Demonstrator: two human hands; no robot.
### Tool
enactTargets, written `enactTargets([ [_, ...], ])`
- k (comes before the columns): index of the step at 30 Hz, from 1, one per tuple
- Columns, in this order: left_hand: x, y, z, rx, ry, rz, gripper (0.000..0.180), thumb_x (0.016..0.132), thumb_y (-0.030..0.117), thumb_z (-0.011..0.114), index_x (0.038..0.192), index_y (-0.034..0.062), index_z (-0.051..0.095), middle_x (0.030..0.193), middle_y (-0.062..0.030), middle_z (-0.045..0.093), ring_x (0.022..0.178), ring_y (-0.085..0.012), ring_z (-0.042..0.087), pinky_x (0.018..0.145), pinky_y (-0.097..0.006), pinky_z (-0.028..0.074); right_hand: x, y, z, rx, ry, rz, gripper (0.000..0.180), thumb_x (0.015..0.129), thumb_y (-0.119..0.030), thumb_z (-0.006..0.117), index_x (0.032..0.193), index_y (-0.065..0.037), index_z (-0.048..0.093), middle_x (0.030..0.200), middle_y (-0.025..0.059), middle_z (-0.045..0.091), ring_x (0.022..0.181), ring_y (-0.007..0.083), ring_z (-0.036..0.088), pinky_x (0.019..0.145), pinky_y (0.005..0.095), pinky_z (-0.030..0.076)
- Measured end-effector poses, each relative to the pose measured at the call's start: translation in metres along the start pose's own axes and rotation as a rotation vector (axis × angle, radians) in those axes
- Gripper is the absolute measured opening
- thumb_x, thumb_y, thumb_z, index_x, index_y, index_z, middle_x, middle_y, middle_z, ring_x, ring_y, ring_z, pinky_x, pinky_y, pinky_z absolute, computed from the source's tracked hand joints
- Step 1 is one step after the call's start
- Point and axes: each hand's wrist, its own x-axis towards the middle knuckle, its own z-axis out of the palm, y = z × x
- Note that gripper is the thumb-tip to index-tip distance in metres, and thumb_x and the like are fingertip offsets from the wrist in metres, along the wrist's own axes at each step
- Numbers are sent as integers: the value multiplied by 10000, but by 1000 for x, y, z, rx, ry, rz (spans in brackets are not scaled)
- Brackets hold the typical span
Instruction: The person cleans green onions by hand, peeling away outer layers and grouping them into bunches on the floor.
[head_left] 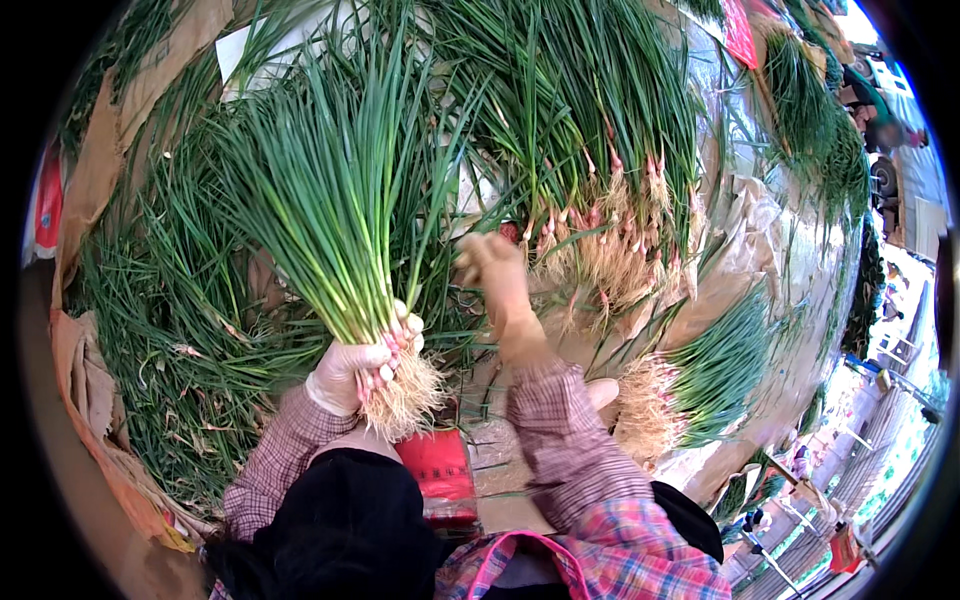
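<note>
Our left hand (352,372) clamps a scallion bunch (335,215) just above its roots, keeping stalks aligned. Right hand (492,268), fingers pinched together, reaches into the scallion pile (590,215) beyond.

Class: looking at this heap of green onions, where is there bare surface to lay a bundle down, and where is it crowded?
Bare brown paper shows right of the rooted pile and above the small bundle. A small patch lies between the red packet and the right sleeve. Left of the left hand and its bundle, loose greens cover everything.
</note>
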Motion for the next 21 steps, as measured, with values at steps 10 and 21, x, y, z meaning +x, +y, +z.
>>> enactTargets([
  [10, 26, 3, 7, 74, 66, -35, 507, 734, 110, 654, 1192, -14, 476, 938, -92, 579, 779, -123, 571, 678, -227, 487, 15, -50, -2, -393, -16, -101, 85, 809, -104, 626, 761, -75, 563, 764, 57, 607, 583, 124, 559, 521, 274, 462],
  [21, 20, 9, -6, -2, 39, 74, 393, 685, 67, 613, 1061, -8, 531, 980, -127, 600, 800, -177, 593, 738, -277, 497, -18, -56, 22, 507, 49, 227, 170, 902, -195, 565, 807, -63, 517, 669, -6, 529, 519, 60, 447, 467, 180, 374],
])
